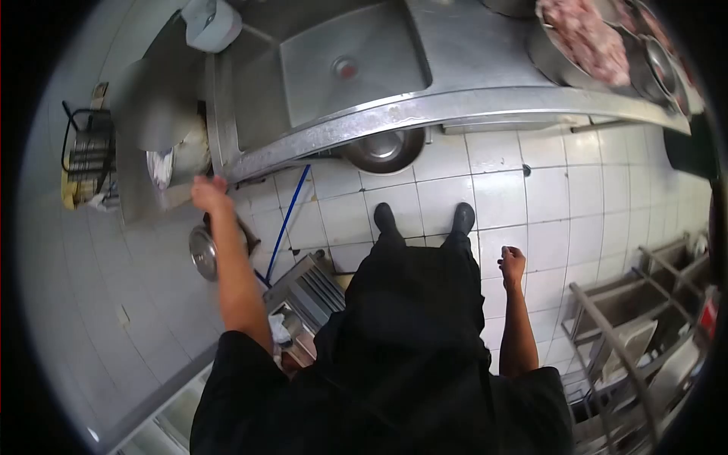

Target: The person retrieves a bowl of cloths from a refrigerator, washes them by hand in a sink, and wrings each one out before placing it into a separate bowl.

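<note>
My left hand (208, 193) reaches out to the left corner of the steel sink counter (425, 106) and rests closed on its edge. My right hand (513, 262) hangs beside my hip, fingers loosely curled, holding nothing. I stand on white floor tiles in black clothes and black shoes (384, 218), facing the counter. The sink basin (349, 64) sits empty in front of me.
A large steel pan of raw meat (588, 38) sits at the counter's right end. A steel bowl (383, 148) lies under the counter. A blue-handled mop (287, 224), a round lid (203, 252) and a steel cart (307, 292) stand at left; metal racks (644, 318) at right.
</note>
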Demonstrator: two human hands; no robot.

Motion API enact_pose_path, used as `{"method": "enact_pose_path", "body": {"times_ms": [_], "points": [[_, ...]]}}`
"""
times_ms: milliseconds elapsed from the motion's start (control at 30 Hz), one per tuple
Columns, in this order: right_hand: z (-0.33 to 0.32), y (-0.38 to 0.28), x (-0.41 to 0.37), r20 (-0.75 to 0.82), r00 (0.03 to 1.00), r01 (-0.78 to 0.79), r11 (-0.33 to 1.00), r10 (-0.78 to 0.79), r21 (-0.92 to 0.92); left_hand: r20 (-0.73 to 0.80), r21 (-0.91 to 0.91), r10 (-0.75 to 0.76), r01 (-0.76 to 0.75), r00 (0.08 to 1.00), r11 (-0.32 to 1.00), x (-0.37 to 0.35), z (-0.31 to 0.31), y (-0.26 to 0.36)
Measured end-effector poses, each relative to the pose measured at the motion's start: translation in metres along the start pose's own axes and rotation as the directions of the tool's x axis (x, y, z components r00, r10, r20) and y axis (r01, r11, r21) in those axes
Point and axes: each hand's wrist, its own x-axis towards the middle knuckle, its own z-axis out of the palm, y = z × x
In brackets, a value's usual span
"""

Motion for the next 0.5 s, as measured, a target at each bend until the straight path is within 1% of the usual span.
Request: {"method": "enact_pose_path", "body": {"times_ms": [33, 67, 100, 133, 167, 200, 233, 267, 300, 333, 367, 400, 433, 467, 500], "points": [[0.002, -0.005, 0.007, 0.062, 0.997, -0.036, 0.999, 0.035, 0.008, -0.061, 0.079, 0.143, -0.138, 0.988, 0.987, -0.026, -0.008, -0.027], [0.003, -0.013, 0.014, 0.113, 0.991, -0.068, 0.998, 0.066, 0.01, -0.008, 0.149, 0.132, -0.13, 0.991, 0.98, -0.037, -0.02, -0.063], [0.004, -0.026, 0.015, 0.138, 0.99, -0.042, 0.999, 0.041, 0.001, 0.147, -0.166, 0.071, -0.046, 0.987, 0.985, -0.039, -0.044, -0.127], [0.004, -0.036, 0.014, 0.168, 0.985, -0.03, 1.0, 0.03, -0.002, 0.168, 0.169, -0.004, -0.024, 0.986, 0.985, -0.067, -0.043, -0.177], [0.003, -0.043, 0.014, 0.194, 0.981, -0.018, 1.0, 0.018, -0.002, 0.23, 0.075, -0.171, 0.158, 0.958, 0.985, -0.102, -0.032, -0.217], [0.0, -0.049, 0.01, 0.219, 0.975, -0.023, 1.0, 0.021, 0.007, 0.256, 0.341, -0.403, 0.308, 0.879, 0.888, -0.126, -0.018, -0.246], [-0.008, -0.036, 0.015, 0.274, 0.961, 0.048, 0.998, -0.038, -0.031, 0.25, 0.511, -0.582, 0.405, 0.774, 0.758, -0.139, -0.004, -0.284], [-0.022, -0.021, 0.019, 0.288, 0.954, 0.119, 0.987, -0.084, -0.104, 0.187, 0.607, -0.66, 0.443, 0.728, 0.66, -0.156, 0.021, -0.304], [-0.031, -0.028, 0.011, 0.31, 0.95, 0.14, 0.951, -0.05, -0.276, 0.169, 0.626, -0.658, 0.436, 0.734, 0.647, -0.16, 0.038, -0.346], [-0.044, -0.021, 0.006, 0.294, 0.956, 0.075, 0.97, -0.004, -0.231, 0.149, 0.637, -0.688, 0.463, 0.711, 0.617, -0.17, 0.059, -0.352], [-0.056, -0.015, 0.0, 0.235, 0.971, 0.107, 0.942, -0.031, -0.319, 0.139, 0.645, -0.625, 0.408, 0.768, 0.646, -0.174, 0.077, -0.376], [-0.073, 0.005, -0.002, 0.185, 0.982, 0.017, 0.964, 0.034, -0.265, 0.122, 0.657, -0.556, 0.353, 0.822, 0.666, -0.176, 0.092, -0.409], [-0.085, 0.01, -0.009, 0.13, 0.982, -0.088, 0.946, 0.134, -0.312, 0.106, 0.68, -0.483, 0.291, 0.869, 0.673, -0.176, 0.101, -0.445], [-0.101, 0.016, -0.017, 0.163, 0.961, -0.195, 0.964, 0.225, -0.179, 0.141, 0.605, -0.494, 0.32, 0.858, 0.729, -0.174, 0.114, -0.489], [-0.126, 0.042, -0.015, 0.224, 0.943, -0.24, 0.969, 0.248, -0.06, 0.175, 0.524, -0.495, 0.346, 0.851, 0.778, -0.175, 0.126, -0.535]]}}
